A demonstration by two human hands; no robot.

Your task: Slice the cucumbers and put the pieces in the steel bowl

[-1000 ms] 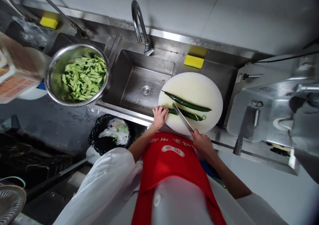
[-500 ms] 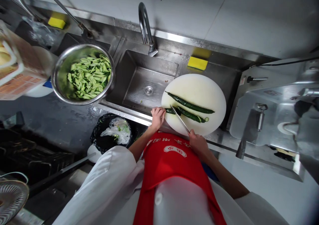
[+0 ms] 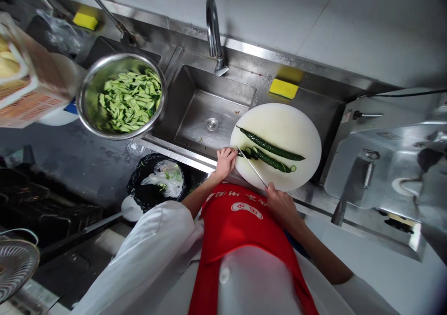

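Note:
My right hand (image 3: 281, 205) is closed round the handle of a knife (image 3: 254, 170), its blade slanting up and left across the white round cutting board (image 3: 296, 119). At the board's left edge, my left hand (image 3: 226, 160) presses curled fingers on the short end of a cucumber, close beside the blade. Cut pieces (image 3: 248, 151) lie just right of the blade, in line with a longer cucumber length (image 3: 274, 161) and a small round slice (image 3: 293, 168). Above them rests a whole dark green cucumber (image 3: 270, 144).
A steel bowl (image 3: 81, 96) of cut green pieces stands left of the sink (image 3: 199, 115). The faucet (image 3: 213, 31) rises behind. A yellow sponge (image 3: 283, 89) lies behind the board. Below the counter is a bin with a black bag (image 3: 139, 166); a steel machine (image 3: 349, 157) stands at right.
The knife has moved left along the cucumber toward my left hand, and more cut pieces lie to its right. The whole view has shifted slightly.

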